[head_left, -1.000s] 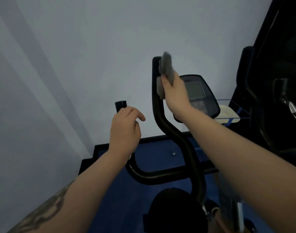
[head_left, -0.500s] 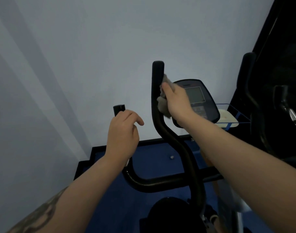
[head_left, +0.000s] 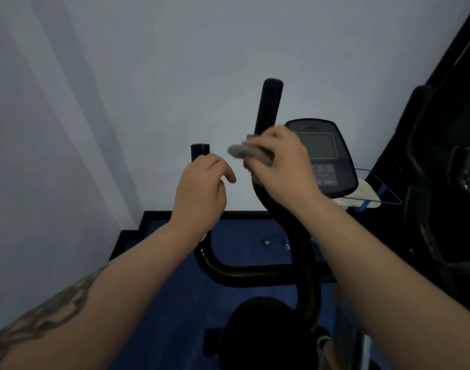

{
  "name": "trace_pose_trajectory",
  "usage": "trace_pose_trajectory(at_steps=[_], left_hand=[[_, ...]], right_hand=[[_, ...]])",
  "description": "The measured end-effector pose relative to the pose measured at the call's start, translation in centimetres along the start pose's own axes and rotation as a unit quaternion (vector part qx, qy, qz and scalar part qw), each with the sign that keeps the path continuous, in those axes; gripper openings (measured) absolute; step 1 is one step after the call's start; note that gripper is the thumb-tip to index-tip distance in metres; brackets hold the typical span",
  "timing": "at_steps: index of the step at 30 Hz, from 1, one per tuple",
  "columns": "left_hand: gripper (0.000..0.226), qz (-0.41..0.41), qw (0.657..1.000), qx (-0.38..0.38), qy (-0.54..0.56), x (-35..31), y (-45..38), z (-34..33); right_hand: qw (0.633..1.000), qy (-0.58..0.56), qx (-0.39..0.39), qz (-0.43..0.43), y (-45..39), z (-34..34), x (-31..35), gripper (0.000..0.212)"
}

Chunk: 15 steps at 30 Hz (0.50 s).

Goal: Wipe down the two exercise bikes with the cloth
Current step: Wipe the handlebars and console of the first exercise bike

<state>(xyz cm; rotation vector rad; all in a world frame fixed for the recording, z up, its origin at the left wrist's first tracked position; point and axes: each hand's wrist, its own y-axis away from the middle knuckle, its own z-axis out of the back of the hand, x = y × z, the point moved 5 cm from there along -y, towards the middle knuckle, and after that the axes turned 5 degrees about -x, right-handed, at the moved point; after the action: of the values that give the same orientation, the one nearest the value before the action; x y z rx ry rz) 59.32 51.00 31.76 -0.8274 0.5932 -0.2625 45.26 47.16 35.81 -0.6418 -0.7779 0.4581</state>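
my right hand [head_left: 283,166] is up against the tall right handlebar [head_left: 268,108] of the near exercise bike [head_left: 255,273], fingers closed round the grey cloth [head_left: 248,153]. the cloth is bunched and sticks out to the left of the bar, a bit motion-blurred, so i can't tell how much of it is actually touching the bar. forearm runs in from the lower right, wrist bent slightly inward.

my left hand [head_left: 201,190] is on the shorter left handlebar [head_left: 200,152], just under its capped tip. fingers are curled loosely, index poking out to the right. looks more like resting on it than a proper grip, and the palm side is hidden, so i can't tell.

vs half a second back: the right hand has dropped a touch down the bar and rotated, so the cloth now pokes out sideways on the left instead of sitting tucked against the bar. a second ago it was right up at the tip. left hand basically hasn't moved.

console [head_left: 324,156] sits just behind the right hand. second bike [head_left: 428,182] is the dark shape at the right edge.
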Motion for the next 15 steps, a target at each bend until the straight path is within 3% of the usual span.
trace_pose_trajectory(at_steps=[2, 4, 6, 9, 12, 15], left_hand=[[0.035, -0.006, 1.000, 0.004, 0.006, -0.1, -0.1, 0.0], [0.035, -0.004, 1.000, 0.006, 0.007, -0.2, -0.2, 0.0], [0.035, -0.002, 1.000, 0.006, 0.008, -0.1, -0.1, 0.0], [0.034, -0.003, 1.000, 0.010, 0.012, -0.2, 0.1, 0.1], [0.033, 0.000, 1.000, 0.007, 0.015, -0.3, -0.2, 0.2], [0.032, 0.008, 1.000, 0.005, 0.010, -0.2, 0.0, 0.3]], right_hand=[[0.999, 0.009, -0.029, 0.037, -2.3, 0.6, 0.9, 0.026], [0.993, 0.095, -0.044, 0.054, -3.6, 0.2, 1.6, 0.020], [0.981, 0.183, -0.008, 0.064, -3.0, -1.2, 1.2, 0.021], [0.982, 0.165, 0.082, 0.040, -2.4, -1.7, 0.0, 0.023], [0.984, 0.140, 0.081, 0.074, -4.0, -1.0, 0.5, 0.027], [0.961, 0.218, 0.116, 0.120, -2.6, -2.0, 1.3, 0.029]])
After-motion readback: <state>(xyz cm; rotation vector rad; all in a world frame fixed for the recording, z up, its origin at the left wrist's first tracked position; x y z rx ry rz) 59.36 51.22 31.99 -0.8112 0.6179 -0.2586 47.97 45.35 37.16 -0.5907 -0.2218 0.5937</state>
